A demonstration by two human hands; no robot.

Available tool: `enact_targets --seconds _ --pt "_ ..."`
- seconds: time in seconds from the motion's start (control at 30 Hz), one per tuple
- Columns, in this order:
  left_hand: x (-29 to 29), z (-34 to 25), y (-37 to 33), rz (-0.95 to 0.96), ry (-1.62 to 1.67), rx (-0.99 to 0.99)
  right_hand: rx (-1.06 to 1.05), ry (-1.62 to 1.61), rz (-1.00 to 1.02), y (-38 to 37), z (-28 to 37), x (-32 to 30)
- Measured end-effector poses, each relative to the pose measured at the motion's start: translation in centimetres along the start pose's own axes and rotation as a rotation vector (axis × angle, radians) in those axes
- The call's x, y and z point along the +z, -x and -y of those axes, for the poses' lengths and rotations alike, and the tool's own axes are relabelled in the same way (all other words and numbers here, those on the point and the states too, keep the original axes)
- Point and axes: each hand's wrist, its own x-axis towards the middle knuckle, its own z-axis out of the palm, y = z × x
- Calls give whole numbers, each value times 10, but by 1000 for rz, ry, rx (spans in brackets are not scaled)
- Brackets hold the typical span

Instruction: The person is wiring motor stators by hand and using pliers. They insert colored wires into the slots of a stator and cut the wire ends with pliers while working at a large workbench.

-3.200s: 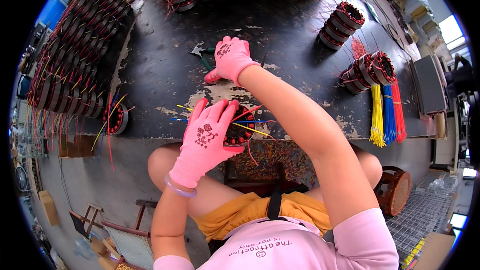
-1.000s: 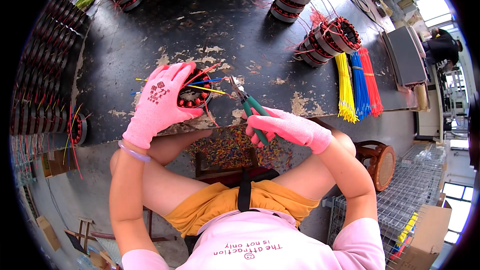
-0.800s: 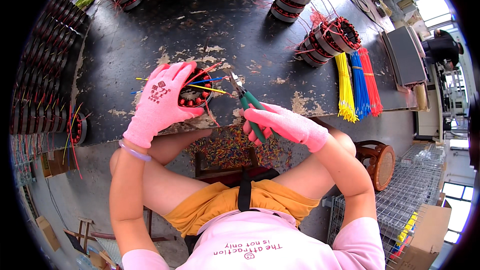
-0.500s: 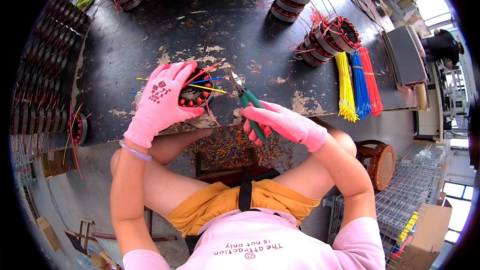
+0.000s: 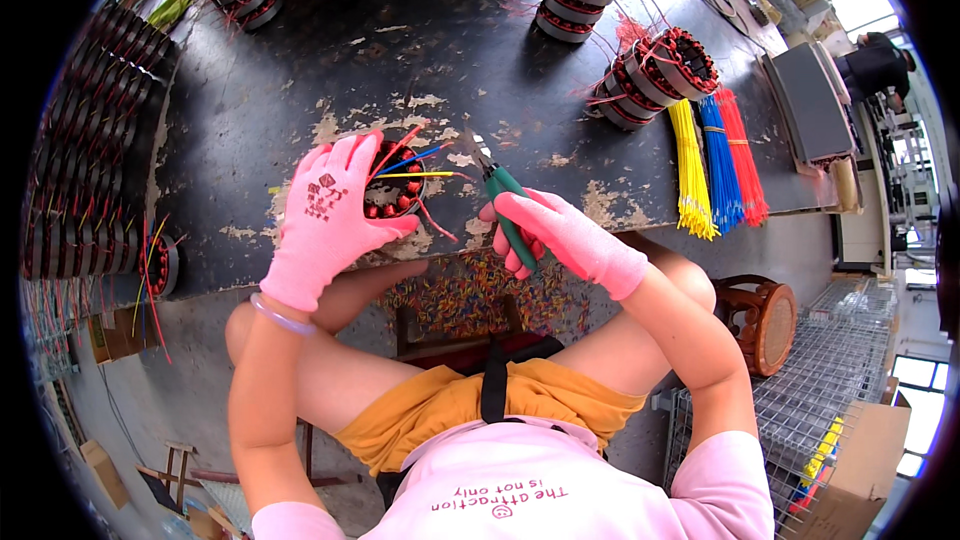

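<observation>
My left hand (image 5: 326,215), in a pink glove, is wrapped round the near-left side of a small stator (image 5: 404,202) with red windings, at the front of the table. From the stator's bore a red lead wire (image 5: 402,146), a blue one (image 5: 418,157) and a yellow one (image 5: 435,175) point right. Another red wire end (image 5: 437,224) hangs out at its lower right. My right hand (image 5: 565,238), also gloved, is closed round the green handles of wire cutters (image 5: 505,183). Their jaws lie just right of the wire tips, apparently apart from them.
Stacked stators (image 5: 660,80) stand at the back right, beside bundles of yellow (image 5: 692,175), blue (image 5: 720,165) and red wires (image 5: 742,160). More stator rows (image 5: 90,160) fill the left. Cut scraps (image 5: 460,300) litter the floor below. A wooden stool (image 5: 765,325) stands at right.
The wire ends left of my left hand have mostly gone from sight, and the leads have shifted slightly. The cutters have moved a little up and right, their handles closer together.
</observation>
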Motion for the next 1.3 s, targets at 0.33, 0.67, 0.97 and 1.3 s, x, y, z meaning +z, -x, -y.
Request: enact_targets --seconds 0.33,0.67,0.97,1.3 --pt "2 -10 6 -7 -5 -51 162 -106 180 18 -9 -10" --pt "0 -10 4 13 11 -55 110 -109 160 -2 -10 -4" --pt "4 -7 5 -19 1 -25 90 -82 145 -1 -9 -2" --pt "0 -21 1 27 -44 -131 -6 -52 45 -7 -7 0"
